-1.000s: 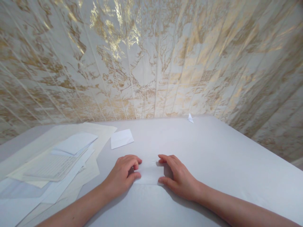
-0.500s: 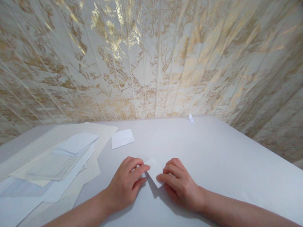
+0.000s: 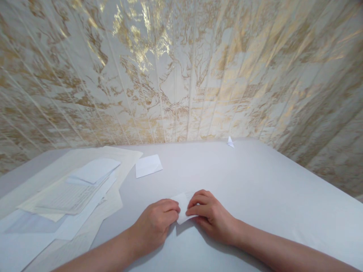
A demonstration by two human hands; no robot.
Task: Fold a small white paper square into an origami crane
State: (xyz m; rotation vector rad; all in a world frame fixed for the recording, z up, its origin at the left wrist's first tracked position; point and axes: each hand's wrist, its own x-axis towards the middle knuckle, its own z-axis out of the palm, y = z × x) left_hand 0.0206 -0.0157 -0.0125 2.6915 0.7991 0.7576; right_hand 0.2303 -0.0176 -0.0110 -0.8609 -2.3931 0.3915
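Observation:
A small folded white paper (image 3: 182, 206) is pinched between both hands just above the white table (image 3: 255, 181). My left hand (image 3: 157, 223) grips its left side with curled fingers. My right hand (image 3: 211, 215) holds its right side between thumb and fingers. Most of the paper is hidden by the fingers.
A loose pile of white and cream sheets (image 3: 70, 189) covers the table's left side. A small white paper rectangle (image 3: 148, 166) lies behind my hands. A tiny folded paper figure (image 3: 230, 142) stands at the far edge by the gold-patterned wall (image 3: 181, 71).
The paper lay flat under both hands a second ago. Both hands have since raised it, folded it smaller and drawn close together around it.

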